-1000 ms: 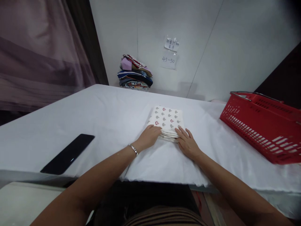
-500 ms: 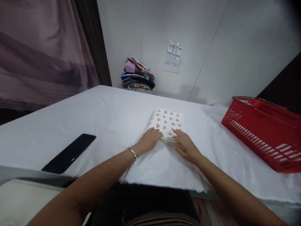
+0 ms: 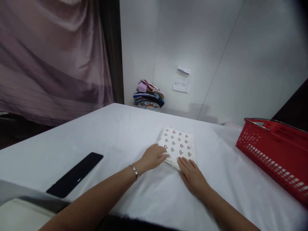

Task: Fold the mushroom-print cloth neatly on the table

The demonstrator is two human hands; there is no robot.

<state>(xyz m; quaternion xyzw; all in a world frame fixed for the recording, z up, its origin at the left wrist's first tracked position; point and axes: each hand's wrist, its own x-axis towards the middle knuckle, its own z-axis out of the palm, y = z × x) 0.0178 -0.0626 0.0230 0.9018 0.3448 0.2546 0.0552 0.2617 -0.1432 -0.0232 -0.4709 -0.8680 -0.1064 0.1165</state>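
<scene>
Black and flat, a slab [image 3: 75, 175] lay at half past eight from the folded cloth [image 3: 176, 146], presumably apart to leave working room. A stack of fabrics [image 3: 148, 96] stood at eleven, by the wall [image 3: 204, 41]. At eight, the left hand [image 3: 152, 156] rested on the folded cloth's near-left corner, thumb apart from fingers, likely steadying the layers. The folded cloth lay on the white sheet [image 3: 134, 128], which gave it a smooth bed. At five, the right hand [image 3: 194, 178] held its fingers nearly together over the near-right edge, probably against slipping; I couldn't tell where its thumb was. A red basket [image 3: 274, 150] sat at three, well aside.
</scene>
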